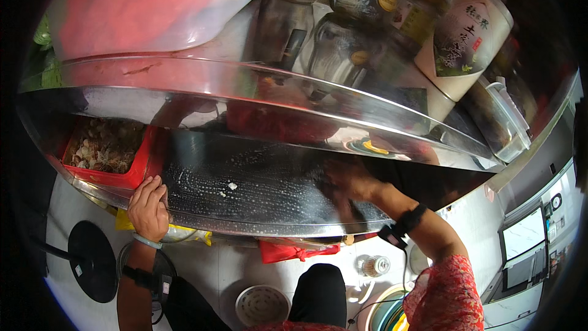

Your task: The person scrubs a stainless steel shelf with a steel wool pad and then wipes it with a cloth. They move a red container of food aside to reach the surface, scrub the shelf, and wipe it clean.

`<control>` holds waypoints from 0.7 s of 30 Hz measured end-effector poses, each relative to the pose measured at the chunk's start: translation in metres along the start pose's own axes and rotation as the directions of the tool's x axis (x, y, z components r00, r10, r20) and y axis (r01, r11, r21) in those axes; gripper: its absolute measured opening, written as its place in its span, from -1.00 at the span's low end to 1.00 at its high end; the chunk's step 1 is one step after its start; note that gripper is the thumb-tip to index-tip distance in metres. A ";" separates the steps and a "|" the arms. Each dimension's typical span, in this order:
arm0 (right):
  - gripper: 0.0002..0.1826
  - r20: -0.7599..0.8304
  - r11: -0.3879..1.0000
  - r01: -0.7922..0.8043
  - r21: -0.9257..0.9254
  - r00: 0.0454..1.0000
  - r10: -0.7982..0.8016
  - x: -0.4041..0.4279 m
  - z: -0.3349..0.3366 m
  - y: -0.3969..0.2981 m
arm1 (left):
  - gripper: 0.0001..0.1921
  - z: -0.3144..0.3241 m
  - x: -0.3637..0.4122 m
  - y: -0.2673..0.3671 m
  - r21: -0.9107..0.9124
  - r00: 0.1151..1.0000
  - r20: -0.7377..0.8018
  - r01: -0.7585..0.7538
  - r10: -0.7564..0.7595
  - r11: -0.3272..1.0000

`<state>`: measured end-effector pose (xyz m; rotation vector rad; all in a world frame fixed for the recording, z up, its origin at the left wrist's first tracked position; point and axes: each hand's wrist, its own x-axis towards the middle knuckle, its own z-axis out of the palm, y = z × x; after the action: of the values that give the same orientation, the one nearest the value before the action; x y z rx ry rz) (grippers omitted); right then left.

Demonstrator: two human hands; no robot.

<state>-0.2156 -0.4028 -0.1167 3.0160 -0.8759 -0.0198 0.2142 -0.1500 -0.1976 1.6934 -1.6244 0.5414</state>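
Note:
My left hand [149, 209] rests on the front rim of a stainless steel shelf [271, 193], its fingers close together beside a red plastic container [144, 163]. Garlic bulbs or similar bulbs [108, 147] with dry roots fill that container. My right hand [351, 179] reaches over the shelf, under the upper shelf; it is dark and blurred there, so I cannot tell whether it holds anything. Rows of whitish wet spots or suds cover the shelf surface between the hands, with a small white lump [232, 186] among them.
The upper steel shelf [294, 101] carries glass bottles [340, 50], a white canister [468, 37], a clear plastic box [510, 124] and a red-and-white bag [147, 9]. Below are a red bag [298, 250], a round perforated basket [262, 305], a glass jar [375, 265] and a black disc base [94, 262].

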 end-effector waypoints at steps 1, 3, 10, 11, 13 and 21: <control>-0.72 -0.042 0.995 0.092 -0.044 0.995 -0.094 -0.010 0.002 -0.004 | -0.63 0.001 0.000 0.002 0.003 1.000 0.003 0.000 0.000 1.000; -0.69 -0.201 0.994 0.013 0.107 0.980 0.009 -0.012 0.014 0.016 | -0.62 0.005 0.005 0.004 -0.009 1.000 0.001 -0.021 0.021 1.000; -0.65 -0.078 0.959 -0.281 0.035 0.956 0.283 0.049 0.027 0.113 | -0.65 0.000 0.002 -0.001 -0.023 0.999 0.030 -0.020 0.021 1.000; -0.65 -0.077 0.954 -0.300 0.017 0.951 0.300 0.050 0.026 0.121 | -0.65 0.003 0.002 0.000 -0.032 1.000 0.016 -0.023 0.023 0.999; -0.64 -0.048 0.946 -0.323 -0.002 0.945 0.322 0.060 0.029 0.121 | -0.64 0.003 0.004 -0.001 -0.034 0.999 0.015 -0.034 0.034 0.999; -0.43 0.205 0.977 -0.108 -0.184 0.968 0.145 -0.012 0.012 0.000 | -0.65 0.000 0.001 0.003 0.022 1.000 -0.007 0.014 -0.014 1.000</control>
<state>-0.2264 -0.3966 -0.1288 2.8281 -1.0227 -0.4103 0.2110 -0.1505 -0.1967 1.7157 -1.6064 0.5595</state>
